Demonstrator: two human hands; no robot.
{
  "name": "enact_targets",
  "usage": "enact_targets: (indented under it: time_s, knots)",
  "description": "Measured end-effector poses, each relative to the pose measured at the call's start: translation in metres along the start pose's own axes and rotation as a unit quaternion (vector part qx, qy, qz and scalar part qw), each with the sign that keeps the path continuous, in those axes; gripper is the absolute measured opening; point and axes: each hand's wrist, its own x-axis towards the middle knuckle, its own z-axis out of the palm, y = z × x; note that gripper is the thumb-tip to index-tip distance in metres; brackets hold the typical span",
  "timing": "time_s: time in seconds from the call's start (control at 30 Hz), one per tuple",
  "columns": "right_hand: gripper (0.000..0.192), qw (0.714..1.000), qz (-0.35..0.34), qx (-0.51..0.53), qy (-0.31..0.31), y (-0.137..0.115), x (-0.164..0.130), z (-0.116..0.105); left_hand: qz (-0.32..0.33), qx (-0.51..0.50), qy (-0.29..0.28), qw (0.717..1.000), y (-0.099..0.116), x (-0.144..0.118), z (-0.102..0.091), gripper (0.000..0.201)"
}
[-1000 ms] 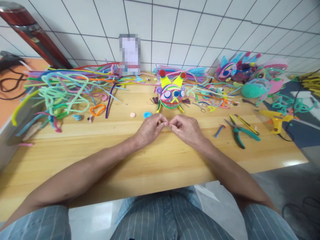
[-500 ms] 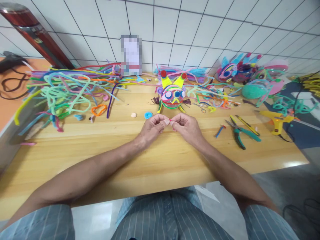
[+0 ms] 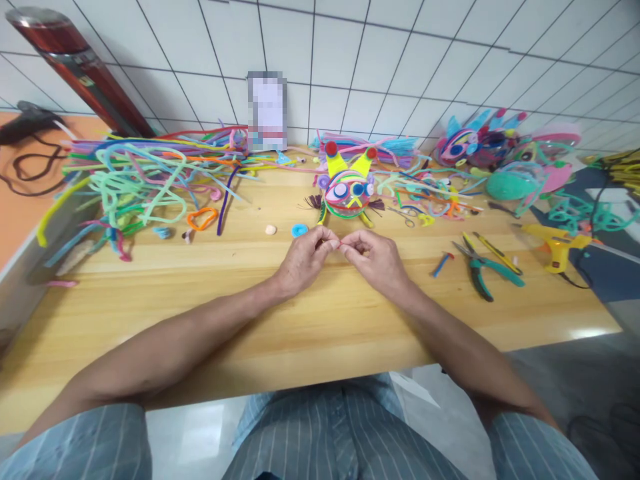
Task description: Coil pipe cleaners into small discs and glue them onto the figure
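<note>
1. The left hand [image 3: 303, 259] and the right hand [image 3: 376, 259] meet fingertip to fingertip just above the wooden table [image 3: 300, 320], forearms resting on it.
2. Both pinch a short red pipe cleaner piece [image 3: 339, 245]; only a small bit of it shows between the thumbs and forefingers, the other fingers curled in.
3. Just beyond the fingertips stands a pipe cleaner creature [image 3: 347, 190] with yellow horns and round eyes.
4. A blue coil [image 3: 299, 230] lies close to the left fingers, a small pale ball [image 3: 271, 229] just beyond it.
5. Well off the right fingers lie green-handled pliers [image 3: 483, 270] and, farther out, a yellow glue gun [image 3: 556, 243].
6. Far out past the left hand spreads a tangle of loose pipe cleaners [image 3: 145, 180].
</note>
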Motion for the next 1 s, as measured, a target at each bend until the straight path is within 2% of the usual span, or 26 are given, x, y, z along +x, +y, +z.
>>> enact_targets:
  time_s: [0.13,0.23,0.3,0.43,0.53,0.63,0.83,0.9,1.0]
  knots:
    - [0.015,0.995,0.054,0.085,0.005,-0.003,0.0,0.003,-0.062,-0.094,0.05,0.992,-0.005,-0.005,0.011,0.018]
    - [0.016,0.992,0.069,0.104,-0.001,-0.002,0.001,0.002,-0.096,-0.146,0.039,0.984,-0.007,-0.006,0.013,0.024]
    - [0.013,0.997,0.05,0.061,0.0,0.0,0.001,0.0,-0.068,-0.124,0.011,0.99,-0.006,-0.003,0.01,0.021]
    - [0.007,0.998,-0.033,-0.062,0.008,0.002,0.001,-0.003,0.024,0.014,-0.025,0.999,-0.001,0.003,-0.002,0.008]
    - [0.009,0.997,-0.035,-0.064,-0.001,0.0,0.0,-0.004,0.032,0.054,-0.022,0.998,0.001,0.004,-0.006,0.012]
    - [0.012,1.0,0.005,-0.009,-0.008,-0.001,0.001,-0.003,0.005,0.028,-0.012,1.0,0.002,0.0,-0.003,0.013]
    - [0.019,0.994,0.063,0.084,-0.011,0.001,0.003,-0.001,-0.054,-0.088,0.023,0.994,-0.002,-0.004,0.008,0.02]
    - [0.017,0.996,0.06,0.071,-0.016,0.002,0.003,-0.002,-0.054,-0.099,0.003,0.994,-0.002,-0.002,0.007,0.019]
    - [0.01,1.0,0.009,-0.015,-0.002,0.002,0.002,-0.005,-0.015,-0.053,-0.039,0.998,0.0,0.002,0.001,0.013]
